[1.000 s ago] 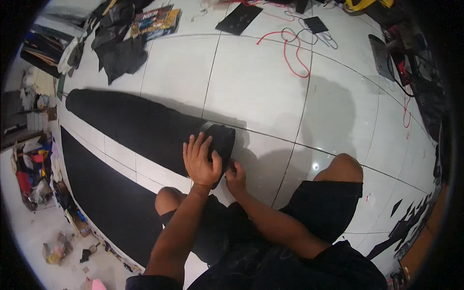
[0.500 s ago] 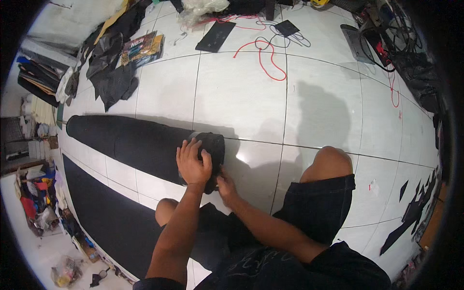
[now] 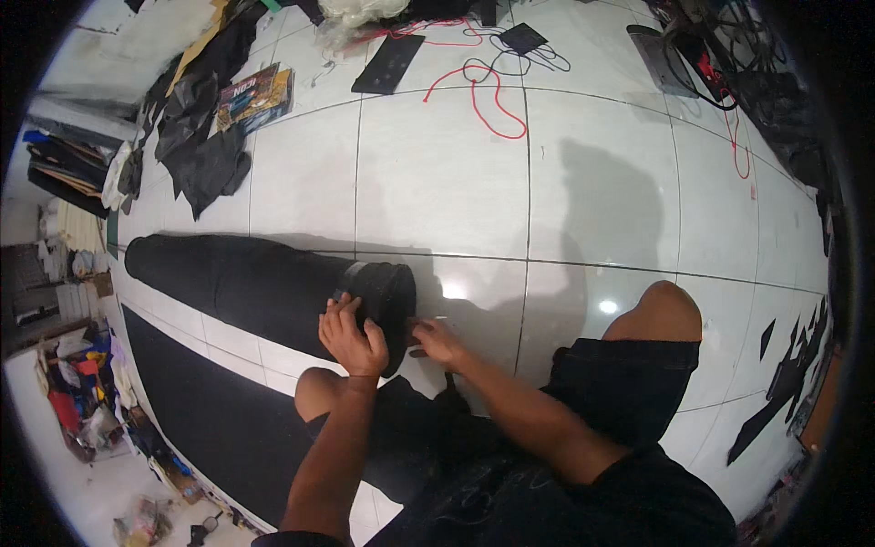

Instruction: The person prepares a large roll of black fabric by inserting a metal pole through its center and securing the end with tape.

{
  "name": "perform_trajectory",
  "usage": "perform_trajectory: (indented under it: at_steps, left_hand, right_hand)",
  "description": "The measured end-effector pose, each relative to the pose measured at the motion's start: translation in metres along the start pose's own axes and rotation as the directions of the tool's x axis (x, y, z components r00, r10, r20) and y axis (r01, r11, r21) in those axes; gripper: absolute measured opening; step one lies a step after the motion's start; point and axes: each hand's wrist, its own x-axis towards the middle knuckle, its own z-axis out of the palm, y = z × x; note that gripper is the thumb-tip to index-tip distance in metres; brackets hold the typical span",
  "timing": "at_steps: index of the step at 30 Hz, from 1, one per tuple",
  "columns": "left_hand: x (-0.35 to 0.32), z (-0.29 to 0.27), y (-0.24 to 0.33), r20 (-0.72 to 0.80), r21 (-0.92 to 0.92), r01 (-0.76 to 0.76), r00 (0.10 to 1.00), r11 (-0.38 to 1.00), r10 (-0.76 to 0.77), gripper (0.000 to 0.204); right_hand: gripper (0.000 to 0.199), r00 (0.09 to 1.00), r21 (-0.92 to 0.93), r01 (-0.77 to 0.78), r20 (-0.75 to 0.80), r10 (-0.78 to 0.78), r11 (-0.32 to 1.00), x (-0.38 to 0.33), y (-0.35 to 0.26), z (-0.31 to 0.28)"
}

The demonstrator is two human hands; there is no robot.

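A thick roll of black fabric [image 3: 246, 278] lies on the tiled floor, running from the far left to just in front of my knees. Near its close end, a greyish band [image 3: 357, 272] crosses the top. My left hand [image 3: 354, 339] rests on the near side of the roll beside this band, fingers stretched out and gripping nothing. At the round end face, my right hand [image 3: 439, 343] has its fingertips apart, at or against the edge. Whether they touch the fabric is hard to tell.
A flat black sheet [image 3: 200, 401] lies left of my knee. Farther off are a black rectangular piece [image 3: 389, 64], a red cord [image 3: 497, 118], a magazine [image 3: 255, 98] and crumpled black material [image 3: 205, 155]. Black offcuts [image 3: 775, 401] are scattered at the right.
My right hand's fingers have loosened and spread at the roll's end. My left hand has slid slightly down the roll's near side. The whole view has shifted a little.
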Motion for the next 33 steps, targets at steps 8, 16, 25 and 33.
perform_trajectory:
  at_steps: [8,16,25,33]
  left_hand:
    - [0.015,0.005,0.01,0.014,-0.018,-0.025,1.0,1.0,0.025,0.037]
    - [0.027,0.01,0.015,0.017,-0.028,-0.026,0.999,0.999,0.027,0.033]
    - [0.034,0.007,0.012,0.032,0.025,-0.05,0.998,0.998,0.049,0.033]
    - [0.042,0.009,0.016,0.067,-0.047,-0.009,0.998,0.999,0.012,0.031]
  right_hand:
    - [0.051,0.758,-0.42,0.523,-0.168,-0.63,0.741,0.004,0.062,0.032]
    - [0.04,0.89,-0.509,0.38,-0.025,-0.455,0.772,0.002,-0.002,0.001]
    - [0.039,0.968,0.164,0.111,-0.239,-0.07,0.98,0.014,-0.007,0.001]
    - [0.024,0.993,-0.143,0.113,-0.024,-0.118,0.983,0.03,-0.018,-0.021]
